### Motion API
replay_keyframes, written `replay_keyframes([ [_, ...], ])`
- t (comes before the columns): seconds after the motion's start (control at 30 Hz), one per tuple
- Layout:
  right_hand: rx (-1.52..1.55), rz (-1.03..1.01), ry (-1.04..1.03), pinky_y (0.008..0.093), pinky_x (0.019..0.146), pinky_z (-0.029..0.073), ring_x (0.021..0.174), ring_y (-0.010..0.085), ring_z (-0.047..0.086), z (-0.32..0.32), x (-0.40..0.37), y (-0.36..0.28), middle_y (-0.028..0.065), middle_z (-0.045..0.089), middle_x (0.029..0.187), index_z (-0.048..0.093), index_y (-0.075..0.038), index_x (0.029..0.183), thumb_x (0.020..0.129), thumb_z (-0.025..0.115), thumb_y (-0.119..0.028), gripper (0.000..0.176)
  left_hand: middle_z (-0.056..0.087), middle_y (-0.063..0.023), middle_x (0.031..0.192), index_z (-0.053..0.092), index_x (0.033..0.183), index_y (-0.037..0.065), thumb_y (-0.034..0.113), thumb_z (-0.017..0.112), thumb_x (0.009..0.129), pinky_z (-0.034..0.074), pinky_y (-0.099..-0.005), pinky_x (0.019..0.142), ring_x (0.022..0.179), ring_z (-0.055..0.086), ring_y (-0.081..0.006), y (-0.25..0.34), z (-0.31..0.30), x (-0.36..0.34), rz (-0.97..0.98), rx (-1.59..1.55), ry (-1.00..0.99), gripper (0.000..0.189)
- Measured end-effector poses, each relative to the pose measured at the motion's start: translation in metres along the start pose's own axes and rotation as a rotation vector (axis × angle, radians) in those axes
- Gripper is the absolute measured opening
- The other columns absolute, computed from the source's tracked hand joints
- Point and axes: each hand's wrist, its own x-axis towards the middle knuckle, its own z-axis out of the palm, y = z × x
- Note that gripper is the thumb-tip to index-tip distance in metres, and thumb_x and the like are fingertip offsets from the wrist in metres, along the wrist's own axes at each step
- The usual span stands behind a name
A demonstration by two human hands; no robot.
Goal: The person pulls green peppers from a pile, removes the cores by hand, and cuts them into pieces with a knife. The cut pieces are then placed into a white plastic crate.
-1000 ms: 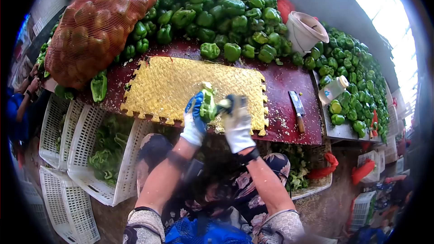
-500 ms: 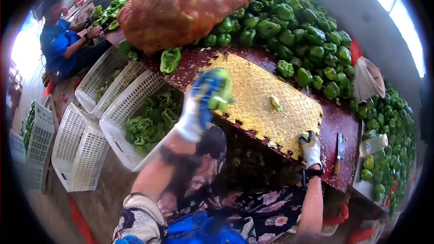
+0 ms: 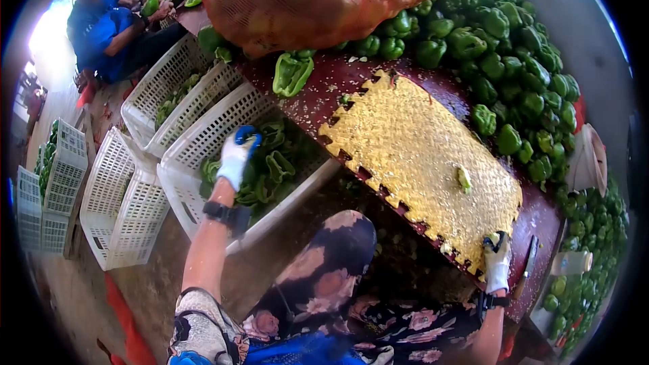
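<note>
My left hand (image 3: 238, 155), in a white glove with blue fingers, is over the white crate (image 3: 182, 186) of cut green peppers (image 3: 269, 169). Its fingers look loosely bent and apart, with no pepper visible in them. My right hand (image 3: 497, 260), also gloved, rests at the near right corner of the yellow mat (image 3: 419, 155). Those fingers are curled closed, and what they hold, if anything, is too small to name. A small pale green pepper scrap (image 3: 464, 180) lies on the mat. Right of that hand, a knife (image 3: 529, 263) lies on the dark red table (image 3: 324, 105).
A red mesh sack (image 3: 311, 3) sits at the back, with an opened pepper (image 3: 293, 74) before it. Whole green peppers (image 3: 500, 47) are heaped behind the mat. More white crates (image 3: 122, 209) stand left. A co-worker (image 3: 108, 27) sits at far left, holding a pepper.
My left hand has moved from above the mat, down and left to the crate; the green pepper it held is no longer in it. My right hand stays at the mat corner. The view has shifted.
</note>
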Motion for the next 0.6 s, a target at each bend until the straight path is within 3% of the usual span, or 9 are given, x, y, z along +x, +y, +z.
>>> replay_keyframes([
  [0.03,-0.047,0.069,-0.023,0.0433,0.101,0.045,0.121,0.0398,0.055,-0.003,-0.002,-0.01,0.0246,0.055,0.133,0.04,-0.001,0.146,0.089,0.069,-0.018,0.066,0.072,-0.0094,0.097,0.069,0.109,0.004,0.015,0.075,0.083,0.053,-0.0326,0.078,0.085,0.067,-0.0214,-0.006,0.018,0.007,-0.108,0.098,-0.059,0.028],
  [0.1,-0.064,0.033,-0.003,0.0437,0.102,0.045,0.123,0.0396,0.054,0.002,0.001,-0.001,0.0246,0.054,0.135,0.039,-0.002,0.147,0.089,0.068,-0.019,0.067,0.07,-0.0202,0.106,0.068,0.113,0.006,0.026,0.073,0.08,0.053,-0.0416,0.085,0.098,0.067,-0.0375,-0.045,0.051,0.032,-0.006,0.617,-0.218,0.039],
  [0.2,-0.095,0.04,0.005,0.0447,0.102,0.045,0.122,0.0397,0.054,0.005,0.0,0.005,0.0242,0.053,0.135,0.038,-0.002,0.147,0.09,0.069,-0.021,0.068,0.067,-0.0208,0.114,0.061,0.123,0.006,0.016,0.068,0.08,0.051,-0.0433,0.091,0.107,0.063,-0.0401,-0.059,0.112,0.039,0.116,0.977,-0.355,0.045],
  [0.23,-0.081,0.04,0.009,0.0449,0.102,0.044,0.122,0.0396,0.054,0.006,0.001,0.007,0.0242,0.053,0.136,0.038,-0.002,0.148,0.09,0.069,-0.022,0.068,0.066,-0.0192,0.12,0.059,0.127,0.007,0.016,0.066,0.082,0.048,-0.0426,0.098,0.112,0.061,-0.0388,-0.043,0.126,0.037,0.044,0.953,-0.442,0.046],
  [0.3,-0.125,0.054,0.024,0.0445,0.101,0.044,0.121,0.0393,0.054,0.008,0.0,0.008,0.0239,0.054,0.134,0.038,-0.002,0.147,0.091,0.069,-0.022,0.068,0.064,-0.0165,0.126,0.059,0.127,0.007,0.016,0.064,0.085,0.045,-0.042,0.102,0.118,0.058,-0.0358,-0.186,0.153,0.073,0.235,0.827,-0.513,0.043],
  [0.4,-0.184,0.024,0.039,0.0434,0.102,0.044,0.121,0.039,0.054,0.008,0.0,0.014,0.024,0.055,0.133,0.04,-0.001,0.145,0.09,0.068,-0.02,0.065,0.062,-0.0115,0.131,0.06,0.127,0.008,0.018,0.063,0.088,0.042,-0.0395,0.105,0.123,0.054,-0.0296,-0.07,0.173,0.035,0.167,0.761,-0.558,0.041],
  [0.43,-0.192,0.034,0.034,0.0434,0.102,0.044,0.121,0.039,0.054,0.007,0.0,0.014,0.024,0.055,0.133,0.04,-0.001,0.145,0.09,0.068,-0.02,0.065,0.061,-0.0104,0.133,0.059,0.129,0.008,0.02,0.062,0.09,0.042,-0.0393,0.105,0.125,0.053,-0.0281,-0.009,0.172,0.022,-0.145,0.65,-0.603,0.041],
  [0.5,-0.244,0.025,0.036,0.0431,0.102,0.044,0.121,0.0388,0.054,0.008,0.001,0.017,0.024,0.055,0.133,0.041,0.0,0.144,0.09,0.068,-0.018,0.063,0.06,-0.0102,0.135,0.059,0.131,0.008,0.02,0.059,0.092,0.042,-0.0389,0.105,0.125,0.053,-0.028,-0.084,0.172,0.021,-0.015,0.427,-0.489,0.041],
  [0.6,-0.238,-0.099,0.115,0.0435,0.1,0.045,0.119,0.0389,0.055,0.014,0.001,0.034,0.0238,0.057,0.129,0.042,0.0,0.143,0.09,0.067,-0.017,0.061,0.059,-0.0096,0.137,0.059,0.13,0.007,0.02,0.057,0.093,0.041,-0.0376,0.106,0.127,0.053,-0.0269,-0.09,0.169,0.021,-0.15,0.505,-0.466,0.039],
])
